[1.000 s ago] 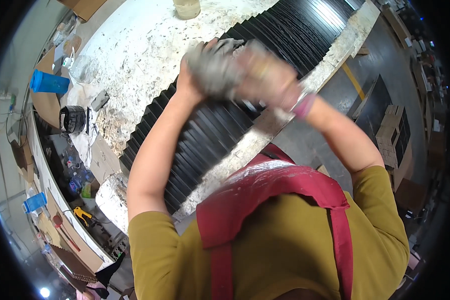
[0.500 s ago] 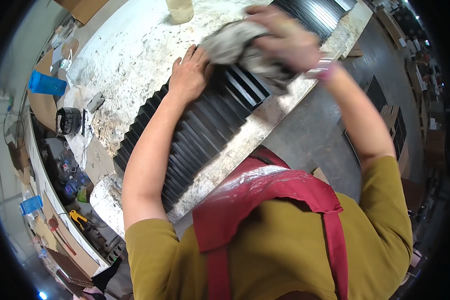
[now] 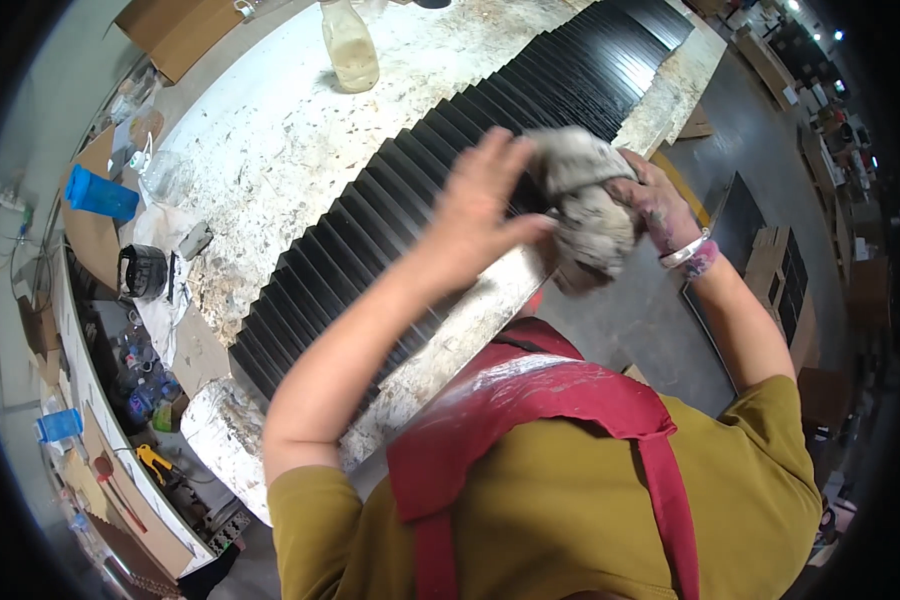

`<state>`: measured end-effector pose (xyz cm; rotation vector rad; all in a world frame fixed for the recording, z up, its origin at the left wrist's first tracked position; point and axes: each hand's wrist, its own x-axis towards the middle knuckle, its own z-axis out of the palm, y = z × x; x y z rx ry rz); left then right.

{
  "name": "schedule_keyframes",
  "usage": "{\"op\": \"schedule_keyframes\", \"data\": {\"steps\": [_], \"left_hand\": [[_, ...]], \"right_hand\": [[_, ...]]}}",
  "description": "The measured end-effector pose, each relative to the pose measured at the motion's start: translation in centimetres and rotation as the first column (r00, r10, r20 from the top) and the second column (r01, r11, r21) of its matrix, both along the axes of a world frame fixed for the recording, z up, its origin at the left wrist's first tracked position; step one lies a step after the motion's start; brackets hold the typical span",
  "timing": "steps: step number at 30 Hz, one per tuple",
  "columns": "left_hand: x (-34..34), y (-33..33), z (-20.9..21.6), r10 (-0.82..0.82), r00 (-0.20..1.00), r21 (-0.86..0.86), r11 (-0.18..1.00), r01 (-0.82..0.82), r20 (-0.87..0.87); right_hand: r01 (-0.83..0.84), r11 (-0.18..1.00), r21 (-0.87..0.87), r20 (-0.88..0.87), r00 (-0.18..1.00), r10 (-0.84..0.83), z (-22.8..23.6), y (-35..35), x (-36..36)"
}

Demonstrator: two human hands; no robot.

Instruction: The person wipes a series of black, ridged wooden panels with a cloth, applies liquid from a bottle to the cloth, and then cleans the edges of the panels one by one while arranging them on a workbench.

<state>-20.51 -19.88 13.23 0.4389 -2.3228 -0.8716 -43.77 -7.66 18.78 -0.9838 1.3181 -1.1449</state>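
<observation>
A long row of black ribbed strips (image 3: pixel 345 235), overlapping like steps, lies across the white, stained table (image 3: pixel 270 130). My right hand (image 3: pixel 658 200), wearing a bracelet and smudged with dark stains, grips a crumpled grey-white rag (image 3: pixel 592 215) over the table's near edge. Beside the rag, my left hand (image 3: pixel 480 205) hovers above the strips with its fingers spread, slightly blurred. Its thumb points toward the rag; whether it touches the cloth I cannot tell.
A clear bottle (image 3: pixel 350 50) with cloudy liquid stands beyond the strips. At the left are a blue cup (image 3: pixel 102 193), a black roll (image 3: pixel 142 270) and a cardboard box (image 3: pixel 180 35). Below them, a shelf holds a yellow tool (image 3: pixel 155 463). Dark panels (image 3: pixel 735 230) stand on the floor at right.
My left hand has lifted off the strips and moved right, near the rag. My right hand has come down and nearer with the rag. More of the strips and the bottle show.
</observation>
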Motion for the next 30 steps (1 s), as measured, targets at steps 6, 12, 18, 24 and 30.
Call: {"op": "schedule_keyframes", "data": {"steps": [6, 12, 18, 24, 30], "left_hand": [[-1.1, -1.1, 2.7, 0.183, 0.938, 0.411, 0.910, -0.049, -0.294], [-1.4, -6.0, 0.0, 0.221, 0.967, -0.182, 0.963, -0.197, 0.125], [-3.0, -11.9, -2.9, 0.374, 0.866, -0.373, 0.895, -0.243, 0.334], [-7.8, -15.7, -0.2, 0.253, 0.966, 0.054, 0.965, -0.256, 0.050], [-11.3, -17.4, -4.0, 0.101, 0.958, -0.041, 0.995, -0.093, 0.270]], "right_hand": [[-0.032, 0.993, -0.114, -0.150, 0.989, 0.015, -0.8, -2.7, 3.0], [-0.285, 0.957, -0.053, -0.992, 0.126, -0.018, -6.1, -6.5, 3.7], [-0.278, 0.949, -0.151, -0.968, 0.238, -0.084, -8.0, -6.0, 3.6], [-0.241, 0.966, -0.096, -0.968, 0.250, -0.034, -8.1, -6.2, 3.1], [-0.241, 0.969, -0.054, -0.964, 0.267, 0.013, -7.6, -6.5, 3.3]]}}
